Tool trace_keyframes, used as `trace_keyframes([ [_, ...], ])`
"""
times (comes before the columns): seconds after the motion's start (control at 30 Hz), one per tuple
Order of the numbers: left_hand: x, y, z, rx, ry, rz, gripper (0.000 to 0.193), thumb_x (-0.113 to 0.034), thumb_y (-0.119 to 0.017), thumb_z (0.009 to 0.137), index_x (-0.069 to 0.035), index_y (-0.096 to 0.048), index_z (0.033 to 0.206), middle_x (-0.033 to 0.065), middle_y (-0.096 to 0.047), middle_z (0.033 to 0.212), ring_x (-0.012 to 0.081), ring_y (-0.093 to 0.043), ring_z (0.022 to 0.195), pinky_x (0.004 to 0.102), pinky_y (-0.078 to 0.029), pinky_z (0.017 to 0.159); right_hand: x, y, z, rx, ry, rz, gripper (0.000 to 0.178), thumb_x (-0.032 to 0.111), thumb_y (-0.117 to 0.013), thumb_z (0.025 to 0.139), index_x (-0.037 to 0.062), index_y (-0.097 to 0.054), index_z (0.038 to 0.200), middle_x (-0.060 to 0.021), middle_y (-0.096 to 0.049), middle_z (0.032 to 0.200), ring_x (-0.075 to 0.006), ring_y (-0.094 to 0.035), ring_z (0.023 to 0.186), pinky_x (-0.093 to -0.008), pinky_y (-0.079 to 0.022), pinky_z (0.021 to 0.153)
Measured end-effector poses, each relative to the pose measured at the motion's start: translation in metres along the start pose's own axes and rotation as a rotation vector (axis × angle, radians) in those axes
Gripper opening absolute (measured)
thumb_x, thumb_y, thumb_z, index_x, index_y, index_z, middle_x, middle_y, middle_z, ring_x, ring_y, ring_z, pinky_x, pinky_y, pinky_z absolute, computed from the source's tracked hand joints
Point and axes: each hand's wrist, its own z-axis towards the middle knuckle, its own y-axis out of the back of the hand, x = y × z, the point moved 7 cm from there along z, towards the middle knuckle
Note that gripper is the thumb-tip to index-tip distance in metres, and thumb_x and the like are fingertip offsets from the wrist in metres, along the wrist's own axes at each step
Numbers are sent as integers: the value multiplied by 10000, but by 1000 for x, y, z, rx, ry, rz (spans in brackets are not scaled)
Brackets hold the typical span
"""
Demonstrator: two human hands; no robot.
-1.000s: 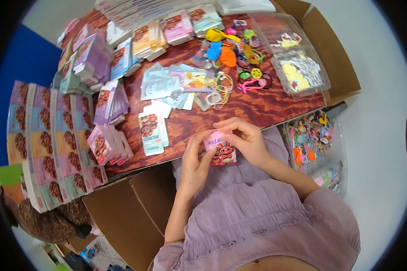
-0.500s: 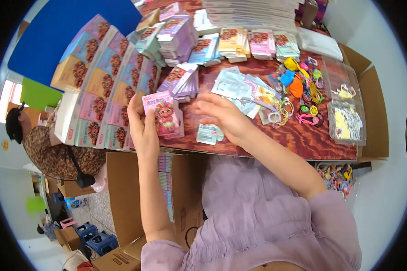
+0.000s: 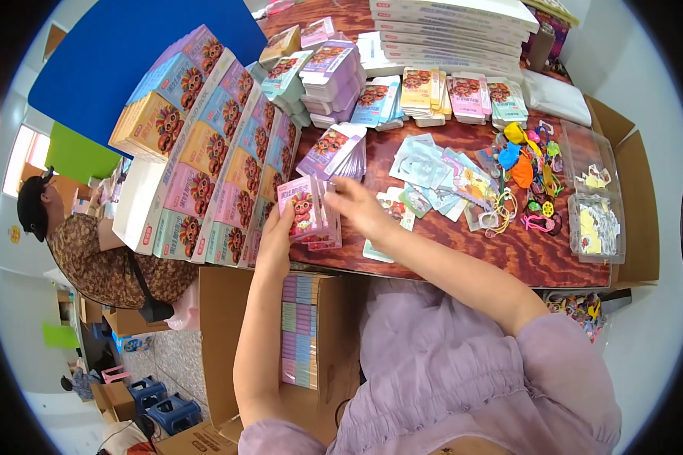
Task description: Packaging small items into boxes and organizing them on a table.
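My left hand (image 3: 276, 241) is closed around the lower left of a small flat pink carton (image 3: 301, 205) printed with a colourful doll figure. At the carton's right edge, my right hand (image 3: 363, 214) has its thumb and fingers pinched on it. Another pink carton (image 3: 328, 244) lies on the table just under the held one. A printed card (image 3: 397, 208) and a pale green card (image 3: 377, 251), partly covered by my right forearm, are beside my right hand. Beyond the hands lies a fanned stack of purple flat cartons (image 3: 334, 154).
Filled display boxes (image 3: 205, 155) stand at the left. Carton stacks (image 3: 425, 95) line the back. Loose pale blue packets (image 3: 421, 163), colourful trinkets (image 3: 520, 167) and a clear plastic box (image 3: 596, 227) lie rightward. An open cardboard box (image 3: 300, 326) sits below the table edge.
My right hand has moved in from beside the pink carton to its right edge. The carton has come lower and is tilted. The whole view has shifted slightly.
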Motion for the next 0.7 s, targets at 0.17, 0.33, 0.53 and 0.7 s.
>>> trace_keyframes([
  [0.17, 3, 13, 2, -39, -149, 14, 380, -262, -464, 1061, -6, -519, 1336, 69, -610, 1234, 131, -570, 1102, 306, -438, 968, 30, 11, 25, -20, 304, -453, 277, 118, -603, 913, 10, -657, 1162, -111, -637, 1078, -205, -618, 935, -334, -496, 845],
  [0.33, -24, 12, -10, -303, -529, 397, 355, -217, -488, 1044, 34, -529, 1291, 127, -608, 1251, 219, -581, 1142, 354, -440, 984, 48, 5, 32, -18, 396, -654, 219, 98, -609, 891, 26, -695, 1079, -121, -637, 1004, -244, -632, 914, -348, -501, 818],
  [0.53, -58, -36, -42, -423, -806, 1300, 407, -249, -616, 957, 30, -549, 1245, 227, -564, 1273, 410, -539, 1165, 475, -486, 928, 40, -3, 57, 110, 425, -749, 193, 113, -660, 850, 31, -711, 1017, -118, -679, 923, -238, -654, 841, -353, -514, 773],
  [0.7, -55, -47, -42, -411, -600, 1366, 665, -375, -750, 822, -2, -466, 1294, 225, -466, 1373, 434, -493, 1219, 506, -496, 918, 26, -4, 68, 230, 279, -477, 153, 72, -685, 809, 2, -713, 943, -80, -701, 836, -159, -644, 749, -314, -518, 710],
])
